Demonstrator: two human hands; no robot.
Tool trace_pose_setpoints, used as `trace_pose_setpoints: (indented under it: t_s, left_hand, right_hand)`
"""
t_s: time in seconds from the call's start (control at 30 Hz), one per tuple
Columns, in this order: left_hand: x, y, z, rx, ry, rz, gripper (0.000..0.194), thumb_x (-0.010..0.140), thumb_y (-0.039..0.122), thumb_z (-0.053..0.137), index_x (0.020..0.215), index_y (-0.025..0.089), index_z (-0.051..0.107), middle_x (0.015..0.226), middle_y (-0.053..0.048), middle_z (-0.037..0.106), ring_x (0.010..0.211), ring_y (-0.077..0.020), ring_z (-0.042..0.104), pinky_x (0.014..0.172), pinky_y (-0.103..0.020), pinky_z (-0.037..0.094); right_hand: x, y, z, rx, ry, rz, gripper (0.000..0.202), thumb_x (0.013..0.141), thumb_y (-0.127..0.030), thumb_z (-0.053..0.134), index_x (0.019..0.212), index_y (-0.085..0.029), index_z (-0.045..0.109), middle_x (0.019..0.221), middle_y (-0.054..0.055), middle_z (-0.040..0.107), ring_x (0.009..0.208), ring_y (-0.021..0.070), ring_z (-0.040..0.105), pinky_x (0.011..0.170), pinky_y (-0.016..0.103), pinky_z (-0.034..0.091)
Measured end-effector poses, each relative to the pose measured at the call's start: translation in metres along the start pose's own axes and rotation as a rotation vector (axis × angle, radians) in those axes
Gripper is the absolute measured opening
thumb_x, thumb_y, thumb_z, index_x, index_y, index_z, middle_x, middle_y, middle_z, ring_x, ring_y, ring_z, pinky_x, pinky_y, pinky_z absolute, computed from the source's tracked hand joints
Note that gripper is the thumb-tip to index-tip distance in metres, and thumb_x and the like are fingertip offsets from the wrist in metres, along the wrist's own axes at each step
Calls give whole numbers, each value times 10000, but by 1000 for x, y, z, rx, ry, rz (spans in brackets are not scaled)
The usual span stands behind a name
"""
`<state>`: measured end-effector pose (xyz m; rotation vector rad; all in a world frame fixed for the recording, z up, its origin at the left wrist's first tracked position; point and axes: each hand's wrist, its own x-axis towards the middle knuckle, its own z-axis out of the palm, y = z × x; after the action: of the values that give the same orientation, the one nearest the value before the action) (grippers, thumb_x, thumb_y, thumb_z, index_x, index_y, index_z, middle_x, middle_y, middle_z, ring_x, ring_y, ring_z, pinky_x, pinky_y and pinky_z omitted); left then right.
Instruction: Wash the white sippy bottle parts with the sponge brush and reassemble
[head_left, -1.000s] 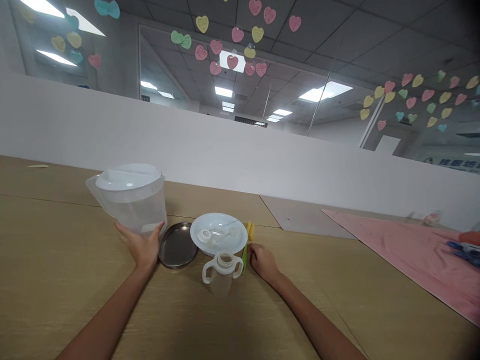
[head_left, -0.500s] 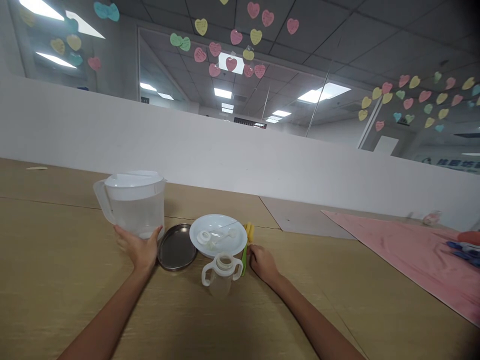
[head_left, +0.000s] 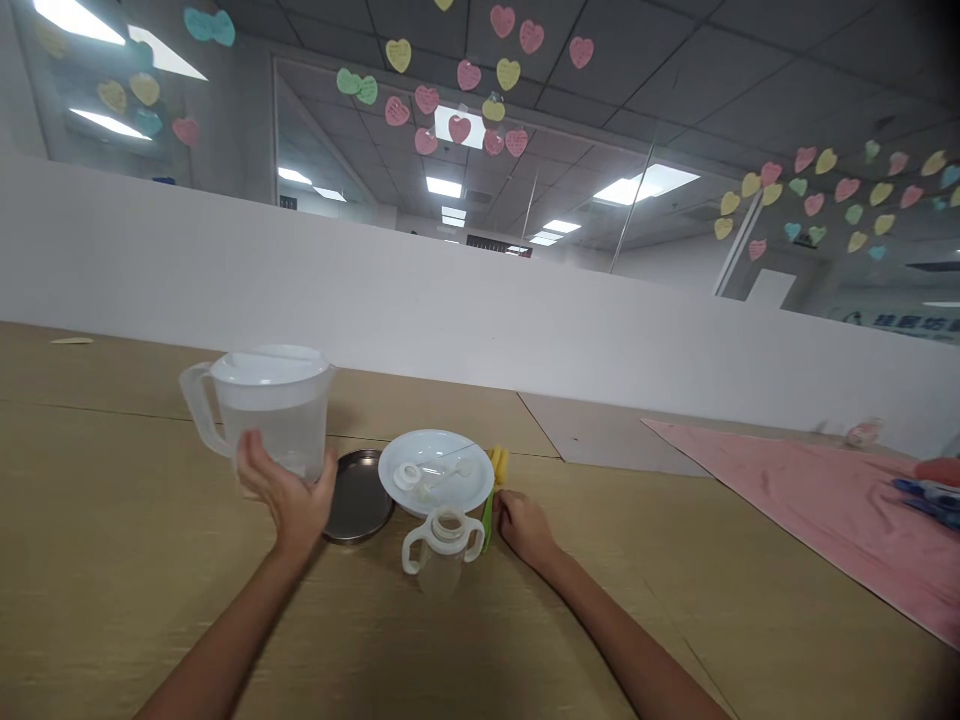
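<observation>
A clear pitcher [head_left: 274, 430] with a white lid and a handle on its left stands upright on the left, with water inside. My left hand [head_left: 289, 500] is in front of it, fingers and thumb apart; I cannot tell whether it touches the pitcher. Curled on the table, my right hand [head_left: 525, 525] lies beside a green handle [head_left: 488, 520] with yellow ends; its fingertips are hidden. Between my hands stands an uncapped baby bottle [head_left: 441, 565] with two white handles. Behind it, a white bowl [head_left: 390, 470] holds a white ring and other small clear parts.
A round metal tray [head_left: 358, 500] lies between the pitcher and the bowl. On the right a pink cloth [head_left: 802, 510] covers the table, with blue and red items at its far edge. A white partition [head_left: 450, 300] topped by glass closes off the back.
My left hand has shifted right and up, from the pitcher's base to in front of its lower part. The right hand, bottle and bowl look unmoved.
</observation>
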<state>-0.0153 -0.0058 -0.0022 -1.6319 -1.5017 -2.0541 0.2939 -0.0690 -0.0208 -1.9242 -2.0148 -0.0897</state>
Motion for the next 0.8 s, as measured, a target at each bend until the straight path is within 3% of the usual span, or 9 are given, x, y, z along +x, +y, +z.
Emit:
trace_pose_setpoints:
  t_s: [0.07,0.17,0.3,0.47,0.63,0.73,0.8]
  left_hand:
    - [-5,16,0,8,-39,136,584,831,367,523,1306,97,314,1336,-201,353,1252,-361,308,1037,-543,222]
    - [-11,36,8,-119,-339,327,277,877,323,438,1095,184,537,1097,-94,572,1066,-250,499,933,-429,364]
    - [-10,56,35,-115,-699,417,244,876,264,413,911,241,654,996,-40,637,1016,-222,521,882,-399,370]
    - [-9,76,81,103,-938,442,193,806,267,531,886,270,708,1139,-61,602,1148,-286,447,939,-461,315]
    - [-17,82,106,117,-979,458,65,682,207,651,657,212,710,1003,-104,652,1115,-330,472,970,-501,269]
    - [-18,83,103,106,-935,448,157,742,188,578,659,226,705,1002,-82,658,1124,-306,466,986,-498,241]
    - [-15,83,95,112,-896,425,194,790,229,530,725,241,712,1002,-79,660,1109,-302,472,985,-508,233]
  right_hand:
    - [0,0,2,-4,9,13,246,739,-13,368,811,-146,562,827,83,643,780,177,560,640,230,312]
    - [0,1,4,-9,32,33,259,736,-10,366,871,-131,551,827,94,640,752,182,556,620,238,309]
    - [0,2,6,4,55,15,311,714,-15,383,936,-136,563,827,80,646,743,179,559,621,232,331]
    - [-1,3,7,107,38,-199,399,668,-1,387,902,-172,661,845,63,661,815,173,577,701,232,382]
    - [-3,-1,2,114,9,-110,349,648,-10,417,781,-181,690,813,39,677,791,159,595,685,220,376]
    - [-5,-6,-3,89,40,27,220,725,-100,459,707,-177,664,753,35,674,712,160,588,615,226,344]
    - [-5,-8,-5,86,86,107,236,807,-215,445,675,-170,635,702,47,657,665,166,573,577,237,315]
